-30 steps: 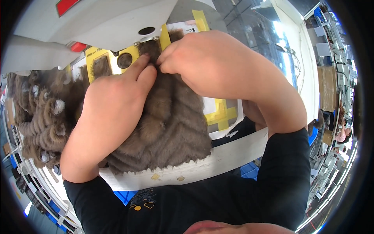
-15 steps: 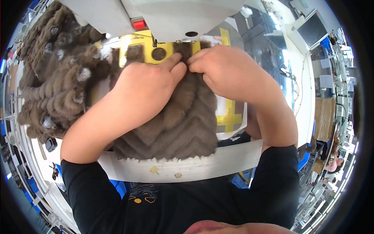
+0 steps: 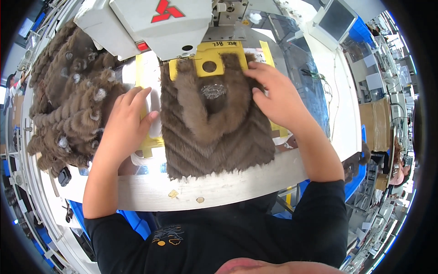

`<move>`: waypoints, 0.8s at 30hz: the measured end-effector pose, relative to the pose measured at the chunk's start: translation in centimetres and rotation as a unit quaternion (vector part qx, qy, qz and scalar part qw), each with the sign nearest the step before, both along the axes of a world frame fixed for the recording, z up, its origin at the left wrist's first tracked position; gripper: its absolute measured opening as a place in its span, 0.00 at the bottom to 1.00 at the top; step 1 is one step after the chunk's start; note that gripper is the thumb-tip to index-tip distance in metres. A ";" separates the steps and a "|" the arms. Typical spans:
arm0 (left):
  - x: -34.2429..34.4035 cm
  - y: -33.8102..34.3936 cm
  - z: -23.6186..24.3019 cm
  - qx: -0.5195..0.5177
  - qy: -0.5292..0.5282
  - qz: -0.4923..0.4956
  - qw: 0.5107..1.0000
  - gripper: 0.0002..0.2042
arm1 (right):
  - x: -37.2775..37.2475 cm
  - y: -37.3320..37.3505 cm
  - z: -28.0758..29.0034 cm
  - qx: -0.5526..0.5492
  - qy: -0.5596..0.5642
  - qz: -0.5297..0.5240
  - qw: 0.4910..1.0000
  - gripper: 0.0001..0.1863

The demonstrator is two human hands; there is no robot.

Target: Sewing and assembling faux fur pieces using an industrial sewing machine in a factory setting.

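Note:
A brown fur panel (image 3: pixel 182 157) lies below the sewing machine head (image 3: pixel 169 27), its ragged lower edge near the table's front. On it a fur strip (image 3: pixel 196 116) curves in a U, both ends reaching up onto a yellow plate (image 3: pixel 223 50) with a round hole. A clear, glittering patch (image 3: pixel 213 91) shows inside the U. My left hand (image 3: pixel 125 118) is open left of the panel, holding nothing, over a yellow-taped sheet (image 3: pixel 156 130). My right hand (image 3: pixel 276 91) is open too, its fingertips at the right edge of the fur and plate.
Bundled brown fur (image 3: pixel 68 109) with clear, shiny bits heaps up on the left. A screen (image 3: pixel 336 20) stands at the back right, near a glossy clear sheet (image 3: pixel 310 77). A small black object (image 3: pixel 65 176) lies at the table's left. Blue bins and cardboard boxes (image 3: pixel 375 124) stand beyond.
Both hands have come off the middle of the fur and moved apart. The fur and yellow plate now appear further right, more of the plate shows, and the U-shaped strip is uncovered.

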State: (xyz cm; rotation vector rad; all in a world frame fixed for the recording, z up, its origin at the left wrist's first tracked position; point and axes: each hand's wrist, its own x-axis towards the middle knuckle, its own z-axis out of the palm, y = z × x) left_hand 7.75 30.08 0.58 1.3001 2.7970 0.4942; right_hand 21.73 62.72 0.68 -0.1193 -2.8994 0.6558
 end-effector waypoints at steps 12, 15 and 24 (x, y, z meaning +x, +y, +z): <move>2.4 1.6 -1.2 0.342 -0.537 0.180 0.750 0.38 | 4.3 -0.6 -3.4 -0.657 -0.039 -0.147 0.738 0.25; 4.2 1.2 -0.9 0.291 -0.605 0.167 0.722 0.38 | 7.3 -1.4 -3.5 -0.649 -0.076 -0.105 0.749 0.20; 4.7 0.8 -2.0 0.199 -0.558 0.037 0.805 0.35 | 11.4 -3.8 -2.8 -0.525 -0.074 -0.189 0.827 0.23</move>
